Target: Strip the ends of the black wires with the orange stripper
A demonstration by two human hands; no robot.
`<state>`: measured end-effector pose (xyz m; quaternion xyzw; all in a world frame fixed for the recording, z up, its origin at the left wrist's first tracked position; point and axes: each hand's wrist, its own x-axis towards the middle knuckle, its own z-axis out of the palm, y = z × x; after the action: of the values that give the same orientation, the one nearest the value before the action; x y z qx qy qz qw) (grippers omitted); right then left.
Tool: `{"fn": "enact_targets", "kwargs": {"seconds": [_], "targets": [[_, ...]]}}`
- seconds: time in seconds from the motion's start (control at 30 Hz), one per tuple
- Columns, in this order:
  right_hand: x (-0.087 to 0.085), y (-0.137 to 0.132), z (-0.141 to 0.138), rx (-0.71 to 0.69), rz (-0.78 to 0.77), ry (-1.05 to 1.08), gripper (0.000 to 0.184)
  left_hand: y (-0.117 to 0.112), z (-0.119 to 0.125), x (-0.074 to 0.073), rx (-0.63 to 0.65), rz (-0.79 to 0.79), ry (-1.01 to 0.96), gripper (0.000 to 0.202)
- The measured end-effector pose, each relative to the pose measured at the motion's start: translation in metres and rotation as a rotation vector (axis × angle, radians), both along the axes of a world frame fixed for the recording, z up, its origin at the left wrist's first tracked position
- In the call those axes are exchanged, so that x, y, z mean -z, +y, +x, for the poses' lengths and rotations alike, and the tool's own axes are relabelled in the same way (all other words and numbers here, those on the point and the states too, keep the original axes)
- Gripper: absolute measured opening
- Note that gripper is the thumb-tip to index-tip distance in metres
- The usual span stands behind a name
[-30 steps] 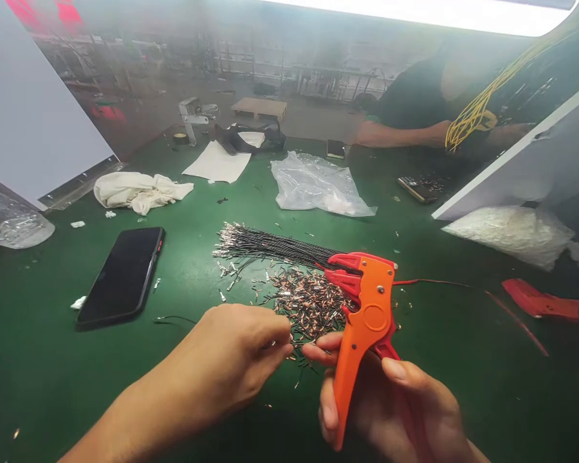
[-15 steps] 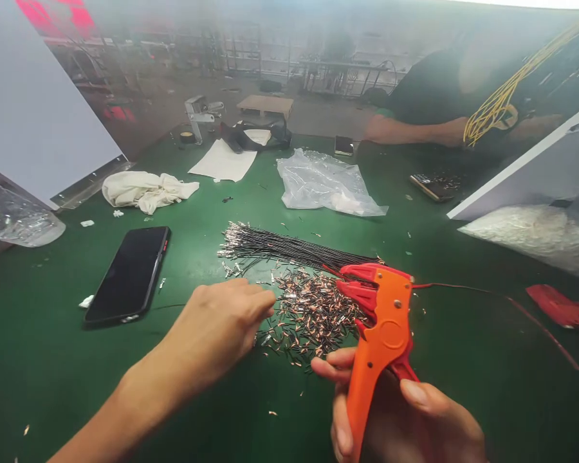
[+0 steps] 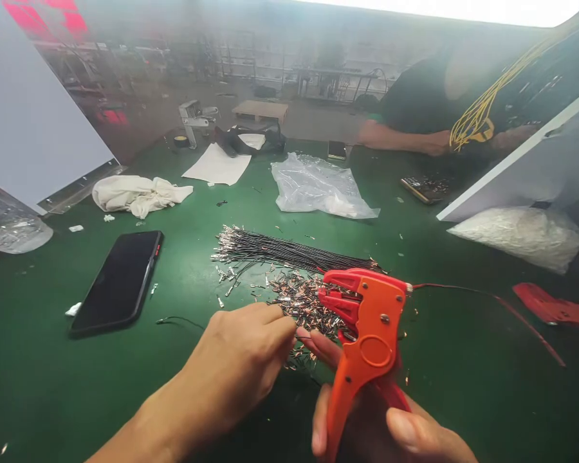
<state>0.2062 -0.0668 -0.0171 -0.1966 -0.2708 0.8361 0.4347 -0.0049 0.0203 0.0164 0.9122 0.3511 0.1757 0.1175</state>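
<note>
My left hand (image 3: 244, 350) is closed on a thin black wire (image 3: 179, 319); the wire's terminal end trails out to the left and its other end comes out by my right fingertips. My right hand (image 3: 415, 424) is wrapped round an orange and red wire stripper (image 3: 367, 347), its red jaws pointing left. Behind my hands lies a bundle of black wires (image 3: 294, 249) with metal terminals at the left ends. A heap of cut wire scraps (image 3: 299, 296), with bits of copper, is partly hidden by my left hand and the stripper.
A black phone (image 3: 118, 280) lies on the green table (image 3: 43, 373) at left, near a white cloth (image 3: 139, 194). Farther back is a clear plastic bag (image 3: 321, 183). A red tool (image 3: 554, 305) sits at right. Across the table, a person's hands hold yellow wires (image 3: 473, 128).
My left hand has moved right, bringing the black wire up to my right fingers. The stripper has shifted slightly left and down in view.
</note>
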Motion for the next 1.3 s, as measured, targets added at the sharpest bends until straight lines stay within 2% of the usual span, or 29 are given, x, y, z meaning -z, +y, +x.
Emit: {"fn": "enact_targets", "kwargs": {"seconds": [0.27,0.4,0.5,0.63,0.83,1.0,1.3], "targets": [[-0.007,0.002,0.006,0.036,-0.043,0.081,0.054,0.004,-0.006,-0.008,0.008,-0.207,-0.057,0.024],[-0.003,0.002,0.009,0.058,-0.065,0.049,0.060,0.008,-0.010,-0.018,-0.159,-0.166,-0.179,0.021],[0.002,0.000,0.005,0.070,-0.048,0.016,0.055,0.008,-0.009,-0.027,-0.244,-0.140,-0.282,0.018],[0.005,-0.001,0.000,0.055,-0.033,0.009,0.053,0.002,-0.004,-0.030,-0.246,-0.188,-0.293,0.022],[0.002,0.000,0.000,0.079,-0.067,-0.002,0.053,-0.013,0.002,-0.025,-0.200,-0.250,-0.275,0.026],[0.004,-0.005,-0.003,0.100,-0.044,-0.088,0.055,-0.017,0.004,-0.026,-0.252,-0.255,-0.252,0.027],[0.009,-0.005,-0.012,0.069,-0.025,-0.154,0.059,-0.024,0.008,-0.031,-0.247,-0.470,-0.311,0.023]]}}
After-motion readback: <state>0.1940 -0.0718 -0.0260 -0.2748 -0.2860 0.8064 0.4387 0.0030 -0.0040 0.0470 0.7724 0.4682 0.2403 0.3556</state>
